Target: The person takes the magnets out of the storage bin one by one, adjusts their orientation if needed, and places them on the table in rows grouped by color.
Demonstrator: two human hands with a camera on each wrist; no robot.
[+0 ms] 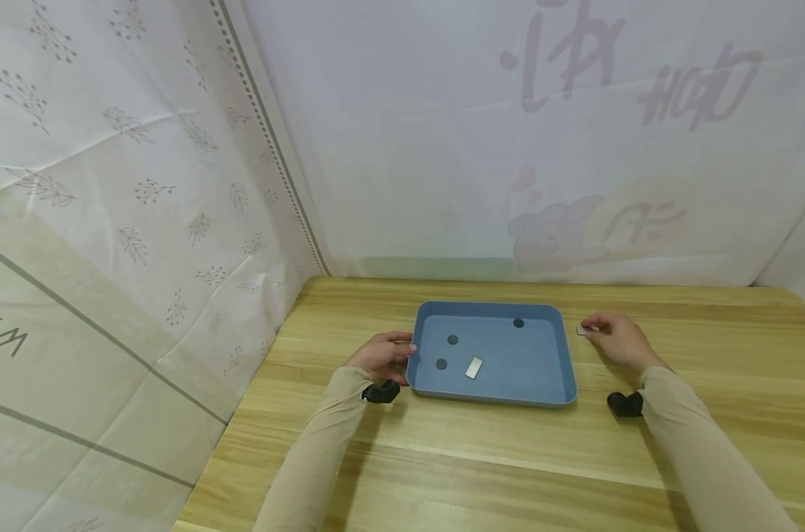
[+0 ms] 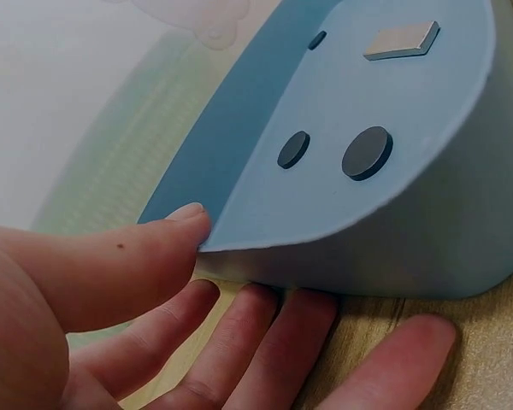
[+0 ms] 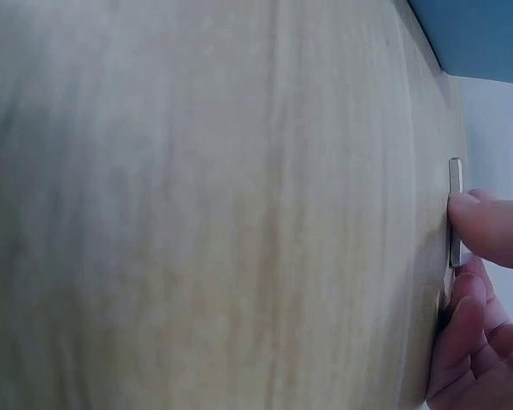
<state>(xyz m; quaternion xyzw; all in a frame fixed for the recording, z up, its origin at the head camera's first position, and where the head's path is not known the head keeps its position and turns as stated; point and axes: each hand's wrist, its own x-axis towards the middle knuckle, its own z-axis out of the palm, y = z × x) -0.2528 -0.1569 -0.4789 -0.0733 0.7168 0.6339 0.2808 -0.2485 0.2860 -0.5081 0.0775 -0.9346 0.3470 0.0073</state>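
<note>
A shallow blue tray lies on the wooden table. My left hand holds its left edge, the thumb on the rim and the other fingers low by the outer wall. Inside the tray lie a silver rectangular block and three dark round discs, one disc near the back right and another disc at the left. To the right of the tray, my right hand pinches a second silver rectangular block at the tabletop. Its fingers cover part of that block.
The wooden table reaches back to a pale printed curtain. Another patterned curtain hangs along the left side. A black wrist device sits on the left wrist, and a similar device on the right.
</note>
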